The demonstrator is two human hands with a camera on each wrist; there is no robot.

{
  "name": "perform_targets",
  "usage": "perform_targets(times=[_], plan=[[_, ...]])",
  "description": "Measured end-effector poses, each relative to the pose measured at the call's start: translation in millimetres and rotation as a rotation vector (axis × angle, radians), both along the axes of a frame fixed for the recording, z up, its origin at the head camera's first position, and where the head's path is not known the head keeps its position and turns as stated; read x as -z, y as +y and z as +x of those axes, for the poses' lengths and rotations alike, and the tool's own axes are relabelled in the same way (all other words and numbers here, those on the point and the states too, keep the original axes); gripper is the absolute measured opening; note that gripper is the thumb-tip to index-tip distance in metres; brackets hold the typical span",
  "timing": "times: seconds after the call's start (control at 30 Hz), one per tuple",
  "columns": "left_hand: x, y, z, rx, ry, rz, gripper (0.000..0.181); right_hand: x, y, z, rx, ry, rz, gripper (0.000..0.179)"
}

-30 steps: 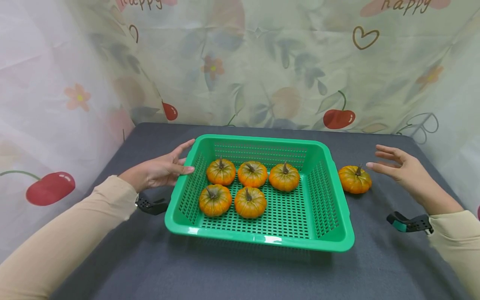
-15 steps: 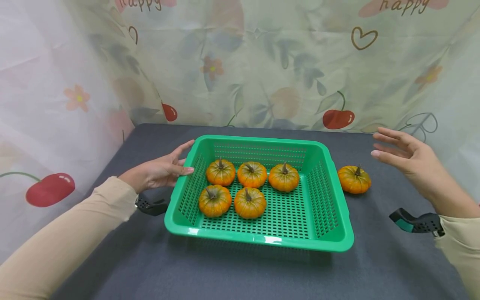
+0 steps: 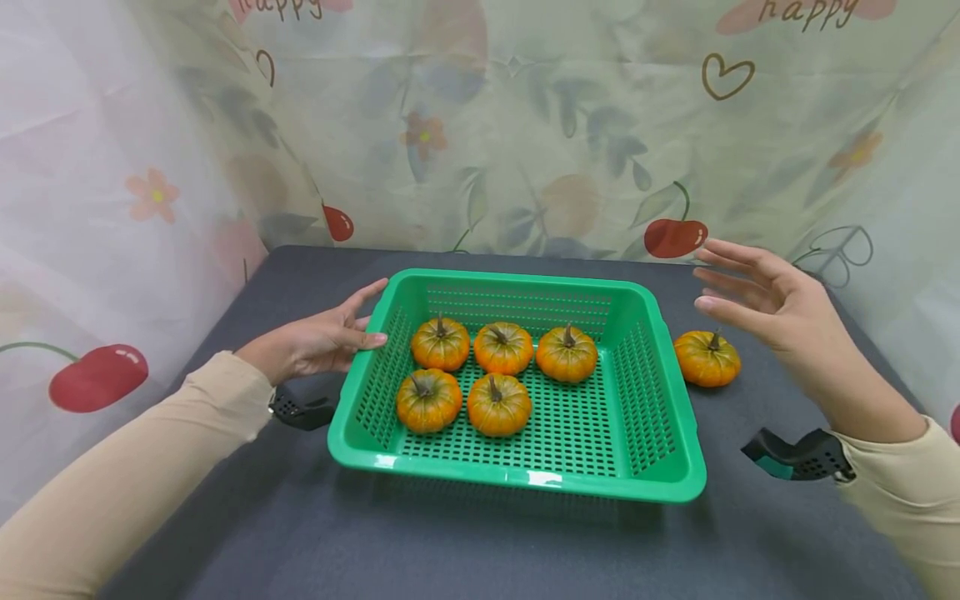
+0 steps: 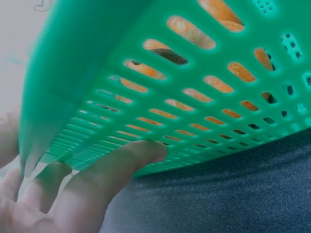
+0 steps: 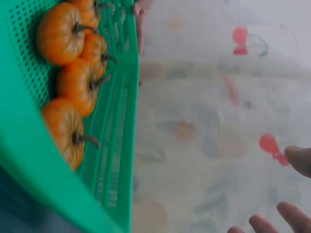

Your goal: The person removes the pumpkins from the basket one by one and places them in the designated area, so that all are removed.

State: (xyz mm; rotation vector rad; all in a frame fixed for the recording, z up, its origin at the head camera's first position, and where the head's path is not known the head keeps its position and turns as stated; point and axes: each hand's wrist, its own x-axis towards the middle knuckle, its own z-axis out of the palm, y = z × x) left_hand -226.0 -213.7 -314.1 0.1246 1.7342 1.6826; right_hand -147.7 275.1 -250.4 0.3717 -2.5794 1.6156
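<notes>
Since a second ago your right hand (image 3: 780,312) has risen and drifted left across the frame, from beside the loose pumpkin (image 3: 707,358) to above it, fingers spread and straight, holding nothing. Your left hand (image 3: 315,342) has not shifted: fingers straight, thumb tip touching the left wall of the green basket (image 3: 525,479); the left wrist view shows fingertips (image 4: 141,150) against the slotted plastic.

Loose pumpkin sits right of centre in the frame, on the dark table (image 3: 465,550), just beside the basket's right wall, upright, stem up. Five more pumpkins lie inside the basket: three in the back row, two in front, bunched toward its left half.

Handling, as a judgement: small, ribbed, probably light and firm; skin looks smooth, so a pinch on the thin stem may slip or snap it. Better to cup the body from above, fingers around the ribs. Basket looks stiff and light.

Flowered curtain (image 3: 525,125) fills the upper frame.
</notes>
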Motion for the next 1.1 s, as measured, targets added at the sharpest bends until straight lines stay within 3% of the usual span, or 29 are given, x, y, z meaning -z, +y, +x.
perform_targets(times=[0.3,0.47,0.77,1.1], plan=[[-1.1,0.7,0.2,0.001,0.0,-0.004,0.095,-9.3,-34,1.2,-0.121,0.0,-0.062,0.057],[-1.2,0.6,0.5,0.004,0.002,-0.006,0.095,-9.2,-50,-1.9,-0.156,-0.026,-0.02,0.057],[-1.7,1.0,1.2,0.003,0.003,-0.011,0.095,4.3,-76,-12.3,-0.272,-0.065,-0.028,0.056],[-2.0,0.2,0.7,0.006,0.004,-0.012,0.096,20.8,-103,-26.5,-0.381,-0.128,0.069,0.059]])
